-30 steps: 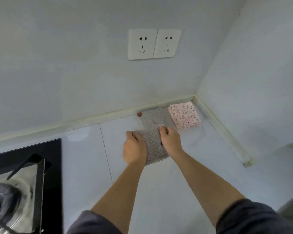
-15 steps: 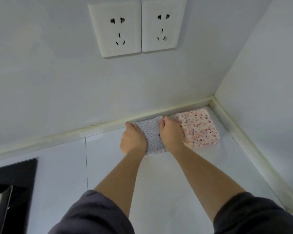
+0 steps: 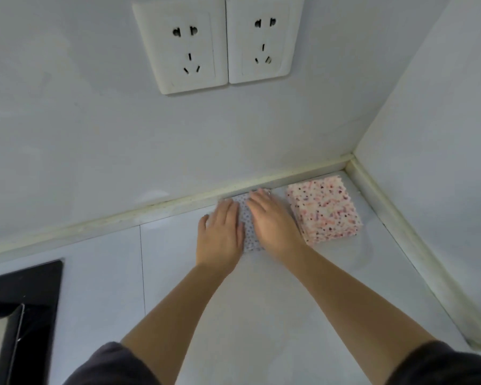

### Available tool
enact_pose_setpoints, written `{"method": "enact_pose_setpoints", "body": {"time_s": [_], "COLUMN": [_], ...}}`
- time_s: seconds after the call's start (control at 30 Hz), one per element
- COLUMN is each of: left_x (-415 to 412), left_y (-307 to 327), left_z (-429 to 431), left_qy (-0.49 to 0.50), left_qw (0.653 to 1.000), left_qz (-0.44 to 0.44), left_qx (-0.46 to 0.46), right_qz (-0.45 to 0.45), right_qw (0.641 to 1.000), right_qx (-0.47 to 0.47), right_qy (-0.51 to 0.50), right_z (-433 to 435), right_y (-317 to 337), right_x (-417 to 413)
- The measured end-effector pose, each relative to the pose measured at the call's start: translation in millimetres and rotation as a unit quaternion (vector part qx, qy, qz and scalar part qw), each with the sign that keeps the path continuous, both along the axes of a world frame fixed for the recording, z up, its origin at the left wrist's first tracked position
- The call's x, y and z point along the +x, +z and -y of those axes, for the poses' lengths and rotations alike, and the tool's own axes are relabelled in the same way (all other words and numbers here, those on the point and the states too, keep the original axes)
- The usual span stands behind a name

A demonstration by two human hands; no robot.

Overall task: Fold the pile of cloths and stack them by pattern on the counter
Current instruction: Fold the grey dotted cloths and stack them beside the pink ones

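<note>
Both hands flat, fingers straight, pressing the folded grey dotted cloth [image 3: 247, 232] on the white tabletop [image 3: 261, 315], against the back wall edge. Left hand [image 3: 220, 234] covers its left part, right hand [image 3: 270, 220] its right. Stack of folded pink speckled cloths [image 3: 324, 209] sits just beside, in the corner.

No legible text, labels or numbers anywhere.
</note>
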State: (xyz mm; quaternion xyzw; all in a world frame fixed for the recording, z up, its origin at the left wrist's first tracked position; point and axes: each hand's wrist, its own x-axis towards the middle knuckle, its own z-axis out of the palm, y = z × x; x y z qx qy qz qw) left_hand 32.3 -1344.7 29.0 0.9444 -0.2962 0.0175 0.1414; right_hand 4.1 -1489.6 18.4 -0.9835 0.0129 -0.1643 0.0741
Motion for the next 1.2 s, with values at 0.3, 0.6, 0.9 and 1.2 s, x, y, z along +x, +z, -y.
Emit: {"method": "enact_pose_setpoints", "body": {"time_s": [0.3,0.6,0.9,1.2], "left_x": [11,-97,-225,-331], "left_y": [8,59,104,130], "left_z": [-4,-165,-387,-597], "left_qy": [0.015,0.051,0.161,0.256], "left_qw": [0.97,0.982,0.95,0.924], "left_qz": [-0.176,-0.179,-0.132,-0.093], "left_qx": [0.166,-0.019,-0.231,-0.267], "right_qz": [-0.273,-0.163,-0.152,-0.187], "right_qw": [0.958,0.958,0.907,0.873], "right_qx": [-0.03,0.22,0.392,0.448], "right_qy": [-0.082,-0.085,-0.012,0.048], "right_z": [-18,-153,-360,-562], "right_y": [9,51,95,130], "right_x": [-14,-109,-203,-299]}}
